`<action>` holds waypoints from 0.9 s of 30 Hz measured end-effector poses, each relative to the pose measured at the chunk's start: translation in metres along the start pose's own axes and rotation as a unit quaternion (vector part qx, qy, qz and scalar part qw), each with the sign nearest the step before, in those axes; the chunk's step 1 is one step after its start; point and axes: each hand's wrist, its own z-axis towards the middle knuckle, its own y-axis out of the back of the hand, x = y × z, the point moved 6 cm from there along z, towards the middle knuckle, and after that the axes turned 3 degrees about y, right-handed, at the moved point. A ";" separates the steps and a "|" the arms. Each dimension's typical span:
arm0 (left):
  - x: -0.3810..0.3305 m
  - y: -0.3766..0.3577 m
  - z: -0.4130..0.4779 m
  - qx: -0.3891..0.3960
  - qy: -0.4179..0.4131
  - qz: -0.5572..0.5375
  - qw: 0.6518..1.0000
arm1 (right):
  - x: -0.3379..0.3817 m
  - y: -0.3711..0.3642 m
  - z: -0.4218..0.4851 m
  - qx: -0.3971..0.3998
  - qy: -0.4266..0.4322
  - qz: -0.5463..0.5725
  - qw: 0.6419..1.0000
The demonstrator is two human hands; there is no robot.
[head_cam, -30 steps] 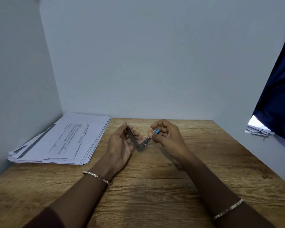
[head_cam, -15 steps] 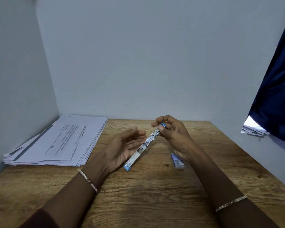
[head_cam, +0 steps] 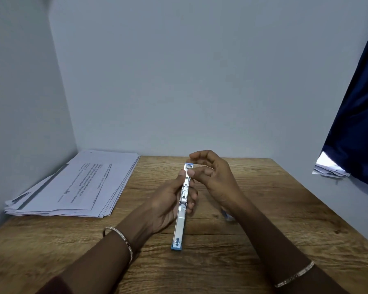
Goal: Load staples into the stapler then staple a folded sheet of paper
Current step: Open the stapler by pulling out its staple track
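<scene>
Two hands worked the stapler (head_cam: 182, 209), which we held low over the worktop (head_cam: 263, 230), opened out flat into one long strip. Our left hand (head_cam: 166, 205) cradled its middle, fingers curled round the body. Our right hand (head_cam: 215, 177) had curled fingers and its thumb tip on the far end; we could not tell whether it pinched a staple strip. For this step we judged it best to keep the channel level, seat the strip legs-down and slide it fully home before closing. The long axis ran near to far, leaning slightly right at the far end, with the metal channel facing up.
</scene>
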 end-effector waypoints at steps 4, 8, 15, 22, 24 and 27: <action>-0.002 0.003 0.001 -0.035 -0.022 -0.065 0.997 | 0.010 -0.003 -0.006 -0.050 0.087 -0.201 0.974; -0.003 0.008 0.003 -0.047 -0.040 -0.094 0.994 | 0.014 -0.015 -0.010 -0.017 0.161 -0.302 0.939; 0.002 0.003 0.004 -0.013 -0.011 -0.101 0.995 | 0.000 -0.016 -0.009 0.029 0.124 -0.347 0.929; 0.005 0.003 0.005 -0.016 0.003 -0.116 0.993 | -0.005 -0.024 -0.008 0.063 0.100 -0.362 0.925; 0.007 0.003 0.006 -0.020 0.012 -0.132 0.991 | -0.008 -0.028 -0.009 0.083 0.080 -0.348 0.930; 0.010 0.003 0.004 -0.036 0.028 -0.180 0.983 | -0.013 -0.033 -0.009 0.113 0.058 -0.346 0.930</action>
